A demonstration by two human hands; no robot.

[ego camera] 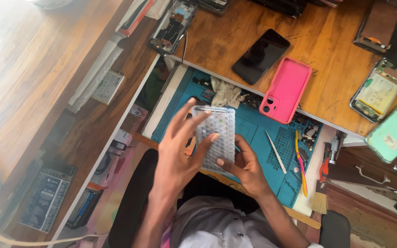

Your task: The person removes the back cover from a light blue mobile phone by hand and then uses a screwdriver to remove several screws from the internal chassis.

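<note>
Both hands hold a flat, phone-sized packet wrapped in clear bubble wrap (217, 135) above a blue repair mat (253, 133). My left hand (178, 151) spreads its fingers over the packet's left side and face. From below right, my right hand (244, 167) pinches the packet's lower edge. A pink phone case (286, 89) lies half on the wooden desk, half over the mat. Beside the case, a black phone (260, 56) rests face up on the desk.
On the mat lie a white spudger (275, 151), a yellow-pink tool (300, 163), a crumpled cloth (225, 94) and small parts. Opened phones (378, 92) and a mint phone back (396, 133) sit at right. A brush (319, 200), a red screwdriver and a side shelf with boxes are nearby.
</note>
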